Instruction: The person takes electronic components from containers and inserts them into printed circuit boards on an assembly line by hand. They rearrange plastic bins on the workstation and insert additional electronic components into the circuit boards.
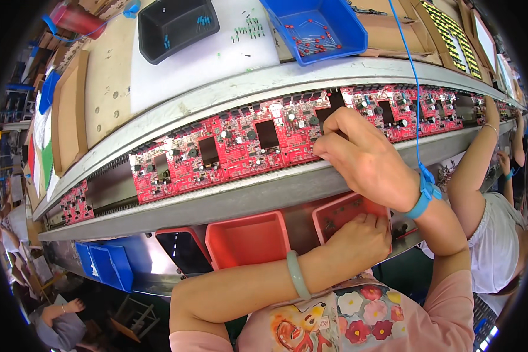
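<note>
A row of red circuit boards (255, 149) lies in a metal rail conveyor. My right hand (372, 158), wearing a blue wrist strap with a cord, is over the boards. Its thumb and forefinger are pinched close to a board's surface, and whatever they hold is hidden. My left hand (361, 240), with a pale green bangle above it, reaches into the right red bin (328, 214). Its fingers are curled together there, beside small dark parts. I cannot make out what they hold.
Beyond the rail stand a black bin (179, 26) with blue components and a blue bin (317, 35) with red ones. On the near side are another red bin (249, 234), a dark phone-like slab (185, 252) and blue bins (105, 264). A co-worker's arm (472, 170) reaches over the rail.
</note>
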`<control>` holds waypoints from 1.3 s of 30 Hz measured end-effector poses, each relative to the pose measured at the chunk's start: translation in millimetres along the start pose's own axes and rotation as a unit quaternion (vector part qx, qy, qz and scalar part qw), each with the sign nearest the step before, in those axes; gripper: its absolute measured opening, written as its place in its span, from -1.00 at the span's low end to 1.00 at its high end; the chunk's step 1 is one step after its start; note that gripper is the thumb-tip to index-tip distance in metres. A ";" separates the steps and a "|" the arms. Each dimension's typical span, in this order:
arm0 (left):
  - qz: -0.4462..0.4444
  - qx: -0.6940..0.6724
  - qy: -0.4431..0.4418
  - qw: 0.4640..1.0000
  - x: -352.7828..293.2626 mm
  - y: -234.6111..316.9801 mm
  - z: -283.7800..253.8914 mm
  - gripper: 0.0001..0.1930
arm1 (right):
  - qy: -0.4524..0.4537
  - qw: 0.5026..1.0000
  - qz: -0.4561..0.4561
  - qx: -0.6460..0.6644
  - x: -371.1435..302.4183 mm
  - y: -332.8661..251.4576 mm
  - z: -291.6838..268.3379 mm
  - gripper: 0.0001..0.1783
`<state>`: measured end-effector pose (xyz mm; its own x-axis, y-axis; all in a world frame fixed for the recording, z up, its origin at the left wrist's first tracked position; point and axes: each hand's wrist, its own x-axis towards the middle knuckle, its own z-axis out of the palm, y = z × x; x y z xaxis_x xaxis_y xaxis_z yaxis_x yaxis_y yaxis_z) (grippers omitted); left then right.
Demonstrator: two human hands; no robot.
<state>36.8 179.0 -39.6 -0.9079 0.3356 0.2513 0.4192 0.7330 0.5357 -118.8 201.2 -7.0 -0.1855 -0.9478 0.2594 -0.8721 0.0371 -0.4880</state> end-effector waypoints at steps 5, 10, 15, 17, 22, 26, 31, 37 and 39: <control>0.026 0.015 0.001 1.000 -0.4 1.4 -13.3 -0.79 | -0.037 0.993 -0.040 -0.102 10.3 -8.9 -7.1 -0.80; 0.027 -0.001 -0.061 0.998 -6.6 8.1 -39.8 -0.83 | -0.065 0.982 -0.055 -0.171 18.0 -17.7 -5.8 -0.81; -0.028 -0.043 -0.015 0.999 -30.0 1.9 -84.2 -0.81 | -0.069 0.982 -0.071 -0.161 17.9 -14.4 -11.7 -0.89; -0.059 -0.081 0.015 0.995 -48.9 -6.8 -101.6 -0.78 | -0.033 0.985 -0.070 -0.156 18.7 -12.9 -5.1 -0.89; -0.311 -0.087 0.169 0.931 -83.6 -35.6 -132.1 -0.80 | -0.048 0.984 -0.067 -0.156 17.7 -13.7 -10.2 -0.90; -0.337 -0.062 0.219 0.914 -95.9 -71.3 -135.5 -0.88 | -0.054 0.982 -0.060 -0.173 16.0 -11.0 -15.0 -0.92; -0.303 -0.034 0.237 0.923 -80.4 -85.1 -128.4 -0.86 | -0.043 0.984 -0.046 -0.165 11.0 -12.8 -11.5 -0.93; -0.286 0.030 0.221 0.932 -73.2 -92.0 -115.4 -0.82 | -0.022 0.988 -0.035 -0.146 10.0 -13.2 -8.3 -0.92; -0.290 0.030 0.219 0.931 -72.3 -92.8 -114.5 -0.80 | -0.038 0.988 -0.032 -0.148 8.7 -12.5 -10.1 -0.92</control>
<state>64.0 18.9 -15.2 -0.8867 -0.3919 0.2451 -0.1545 0.7510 0.6419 -114.1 195.6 9.9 -0.1000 -0.9718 0.2134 -0.9774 0.0558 -0.2040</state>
